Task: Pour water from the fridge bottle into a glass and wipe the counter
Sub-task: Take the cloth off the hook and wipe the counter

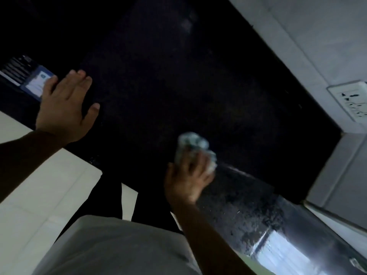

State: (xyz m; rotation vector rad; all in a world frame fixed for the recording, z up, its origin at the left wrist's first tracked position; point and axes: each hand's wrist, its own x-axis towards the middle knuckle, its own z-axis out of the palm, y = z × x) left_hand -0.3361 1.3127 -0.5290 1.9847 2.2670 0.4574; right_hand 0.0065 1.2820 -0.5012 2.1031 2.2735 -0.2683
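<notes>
1. The dark, speckled black stone counter [178, 86] fills most of the tilted view; its near edge runs diagonally from the left side down toward the lower right, where the surface shines with a pale reflection.
2. The right hand [188, 179] is closed around a crumpled white and pale green cloth [192, 144], pressed onto the counter near its front edge; the cloth bulges out past the fingertips.
3. The left hand [63, 108] lies flat near the counter's left edge, fingers spread and straight, gripping nothing.
4. Just beyond the left hand's fingers sits a blue-bordered card or packet [36, 82] with a white face, its print too blurred to read.
5. A white wall socket plate [351, 102] sits on the pale grey tiled wall [317, 36] at the right.
6. The bottle and glass are out of view.
</notes>
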